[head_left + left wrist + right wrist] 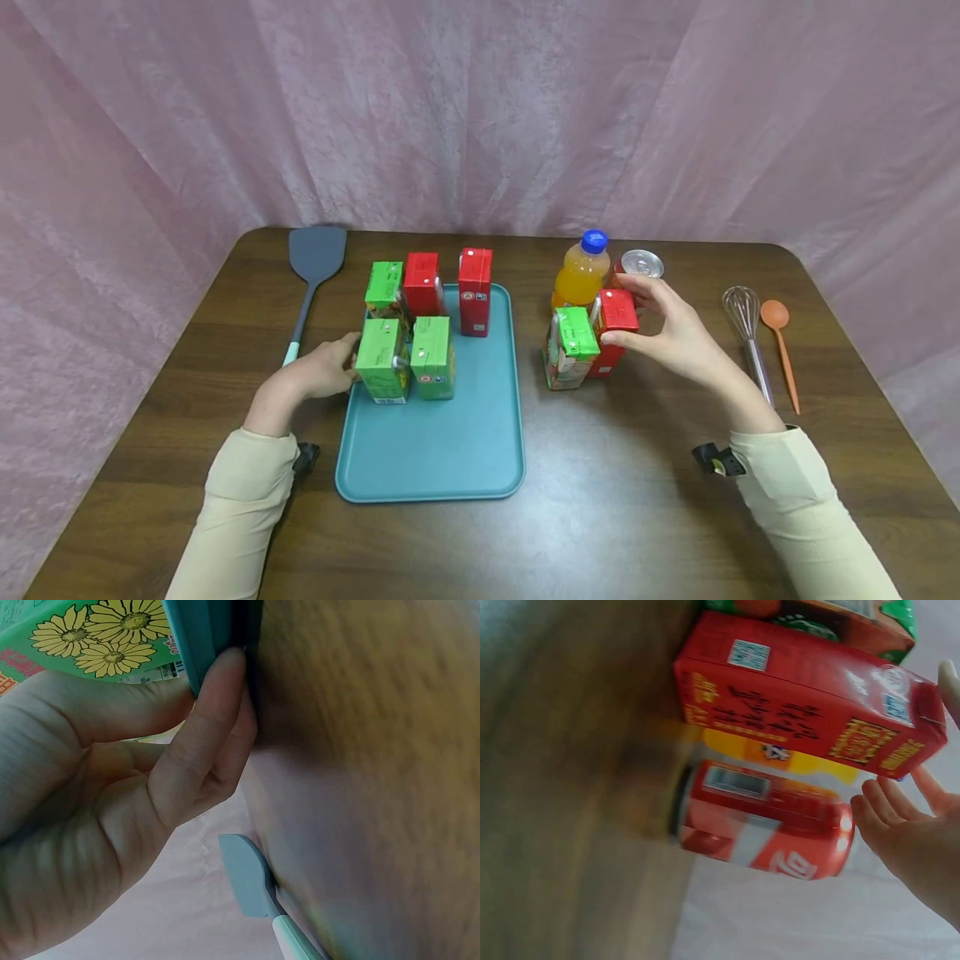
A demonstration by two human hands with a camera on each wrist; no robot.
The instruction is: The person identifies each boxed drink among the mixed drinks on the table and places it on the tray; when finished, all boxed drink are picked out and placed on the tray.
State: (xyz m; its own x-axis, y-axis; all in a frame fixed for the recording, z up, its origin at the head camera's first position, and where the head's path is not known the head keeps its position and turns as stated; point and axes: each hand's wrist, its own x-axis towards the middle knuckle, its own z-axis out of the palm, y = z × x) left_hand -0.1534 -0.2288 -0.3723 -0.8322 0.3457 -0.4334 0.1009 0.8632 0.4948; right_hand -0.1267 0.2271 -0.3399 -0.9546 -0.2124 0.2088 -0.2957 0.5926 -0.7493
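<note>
At the left side of the teal tray [435, 454], my left hand [318, 371] pinches the rim between thumb and fingers, as the left wrist view shows. Beside it on the tray stand green drink cartons, a front-left one [381, 358] and its neighbour [432, 358]. A third green carton [385, 285] and two red cartons, one [422, 279] left of the other [475, 292], are behind. Off the tray, my right hand [675, 333] spreads thumb and fingers around the top of a red carton [802, 697]. Against that carton's left stands another green carton [572, 350].
An orange drink bottle [581, 275] with a blue cap and a red can [769, 821] stand behind the right-hand cartons. A whisk [752, 350] and an orange spoon [783, 350] lie far right. A grey spatula [317, 254] lies at the left. Pink curtain [480, 117] hangs behind.
</note>
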